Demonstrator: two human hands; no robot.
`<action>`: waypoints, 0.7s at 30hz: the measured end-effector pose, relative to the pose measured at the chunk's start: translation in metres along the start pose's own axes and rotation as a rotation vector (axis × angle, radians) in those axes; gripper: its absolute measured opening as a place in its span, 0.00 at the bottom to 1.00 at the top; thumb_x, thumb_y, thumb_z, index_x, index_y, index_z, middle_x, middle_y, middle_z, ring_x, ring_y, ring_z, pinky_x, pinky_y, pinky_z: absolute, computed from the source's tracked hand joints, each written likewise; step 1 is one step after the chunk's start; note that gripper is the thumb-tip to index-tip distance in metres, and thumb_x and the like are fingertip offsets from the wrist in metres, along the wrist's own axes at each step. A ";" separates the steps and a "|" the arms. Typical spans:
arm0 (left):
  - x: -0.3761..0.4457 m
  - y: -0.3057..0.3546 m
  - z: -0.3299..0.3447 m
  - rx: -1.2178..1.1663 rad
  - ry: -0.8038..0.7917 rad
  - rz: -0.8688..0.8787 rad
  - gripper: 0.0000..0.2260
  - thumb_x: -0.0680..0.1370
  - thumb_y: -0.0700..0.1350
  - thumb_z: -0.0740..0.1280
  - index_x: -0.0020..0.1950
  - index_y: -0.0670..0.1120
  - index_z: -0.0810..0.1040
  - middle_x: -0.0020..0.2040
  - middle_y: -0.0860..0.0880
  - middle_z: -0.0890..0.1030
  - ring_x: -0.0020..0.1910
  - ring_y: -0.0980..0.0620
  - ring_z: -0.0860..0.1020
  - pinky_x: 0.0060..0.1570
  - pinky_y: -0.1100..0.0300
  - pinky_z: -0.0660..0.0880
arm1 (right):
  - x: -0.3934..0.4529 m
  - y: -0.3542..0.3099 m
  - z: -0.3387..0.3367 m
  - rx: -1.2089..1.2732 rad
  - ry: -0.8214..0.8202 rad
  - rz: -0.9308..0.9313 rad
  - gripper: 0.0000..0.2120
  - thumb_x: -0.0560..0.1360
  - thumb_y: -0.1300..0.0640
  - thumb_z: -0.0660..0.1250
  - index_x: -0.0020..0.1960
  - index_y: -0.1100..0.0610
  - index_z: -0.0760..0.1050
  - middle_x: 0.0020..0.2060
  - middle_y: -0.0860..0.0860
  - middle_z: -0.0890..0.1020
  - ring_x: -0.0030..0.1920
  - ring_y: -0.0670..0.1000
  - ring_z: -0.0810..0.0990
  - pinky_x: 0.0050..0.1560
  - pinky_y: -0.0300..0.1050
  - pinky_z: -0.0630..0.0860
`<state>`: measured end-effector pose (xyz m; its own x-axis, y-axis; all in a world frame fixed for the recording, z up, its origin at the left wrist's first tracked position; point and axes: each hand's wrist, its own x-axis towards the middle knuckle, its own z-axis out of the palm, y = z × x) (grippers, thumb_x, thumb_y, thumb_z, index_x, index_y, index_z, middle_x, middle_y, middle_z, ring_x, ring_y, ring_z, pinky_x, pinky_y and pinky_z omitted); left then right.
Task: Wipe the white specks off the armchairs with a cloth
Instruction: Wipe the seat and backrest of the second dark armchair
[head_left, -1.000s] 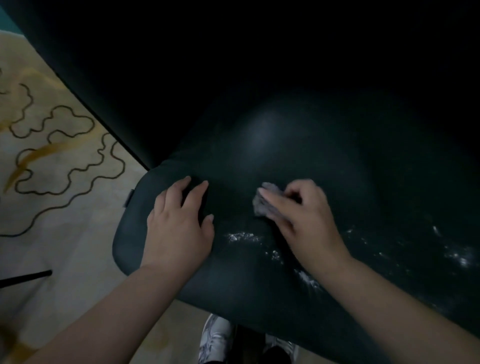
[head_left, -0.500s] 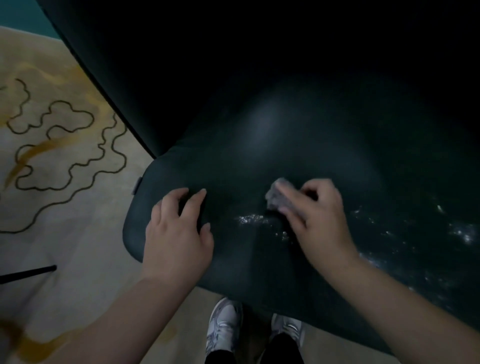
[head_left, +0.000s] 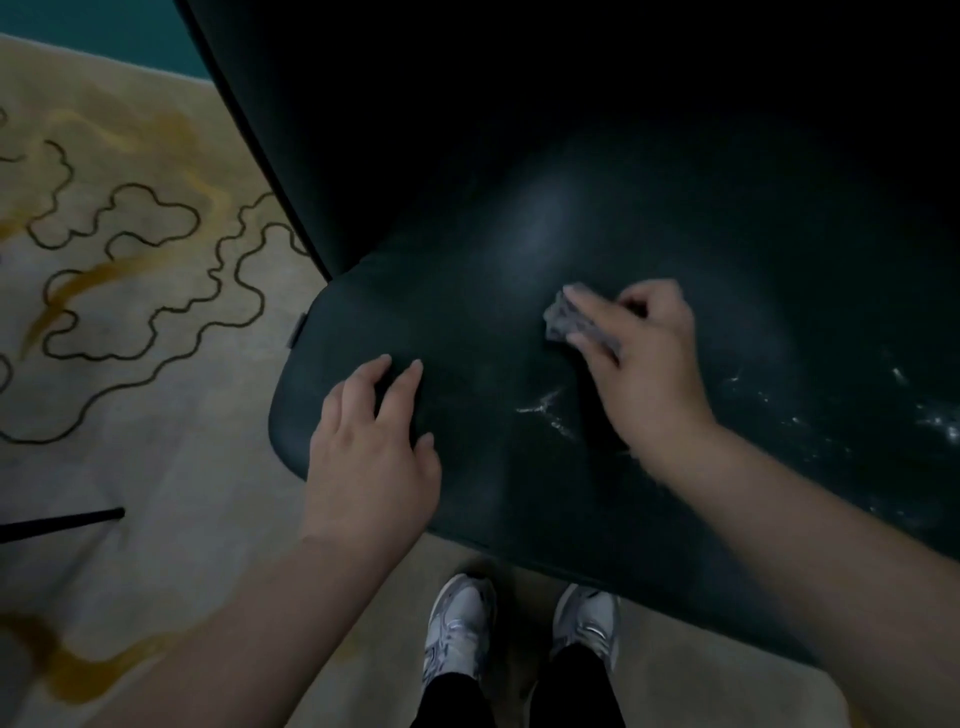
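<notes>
A dark green armchair seat (head_left: 519, 483) fills the middle and right of the view. My right hand (head_left: 644, 364) presses a small grey cloth (head_left: 563, 319) onto the seat, fingers closed over it. White specks (head_left: 545, 410) lie just below the cloth, and more white specks (head_left: 935, 421) are scattered at the right edge. My left hand (head_left: 374, 447) rests flat on the seat's front left corner, fingers apart, holding nothing.
A beige carpet (head_left: 130, 364) with black wavy lines and yellow streaks lies to the left. A thin black bar (head_left: 62, 522) crosses it at the left edge. My two grey sneakers (head_left: 457, 629) stand on the floor just below the seat's front edge. The chair's dark back rises behind.
My right hand has slid the cloth up and away from the specks near the seat's middle. The view has shifted so the seat sits further right and my feet show more.
</notes>
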<state>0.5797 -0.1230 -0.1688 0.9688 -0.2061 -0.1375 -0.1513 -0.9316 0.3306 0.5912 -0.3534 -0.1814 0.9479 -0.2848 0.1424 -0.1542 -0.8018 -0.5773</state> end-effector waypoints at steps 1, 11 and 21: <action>-0.001 0.000 0.001 -0.004 0.000 -0.001 0.28 0.74 0.45 0.70 0.73 0.46 0.69 0.70 0.44 0.68 0.68 0.44 0.63 0.67 0.49 0.64 | 0.006 -0.007 0.008 -0.007 0.037 0.032 0.13 0.74 0.54 0.68 0.59 0.51 0.79 0.50 0.51 0.68 0.52 0.47 0.69 0.56 0.37 0.67; -0.002 0.004 0.001 -0.010 0.003 -0.013 0.27 0.73 0.46 0.69 0.72 0.46 0.69 0.70 0.44 0.68 0.68 0.44 0.63 0.66 0.48 0.65 | -0.038 -0.004 -0.010 0.004 -0.086 -0.161 0.13 0.75 0.56 0.68 0.59 0.53 0.81 0.46 0.56 0.72 0.47 0.52 0.71 0.48 0.50 0.71; 0.003 0.015 0.000 -0.008 -0.027 0.015 0.28 0.73 0.45 0.70 0.72 0.45 0.69 0.71 0.44 0.67 0.68 0.42 0.64 0.65 0.47 0.65 | -0.069 -0.012 -0.011 -0.025 -0.160 -0.293 0.11 0.75 0.56 0.68 0.57 0.50 0.82 0.44 0.59 0.76 0.43 0.60 0.74 0.41 0.52 0.74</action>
<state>0.5806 -0.1377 -0.1637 0.9609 -0.2282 -0.1571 -0.1642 -0.9259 0.3403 0.5249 -0.3303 -0.1758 0.9844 0.0444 0.1701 0.1265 -0.8506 -0.5104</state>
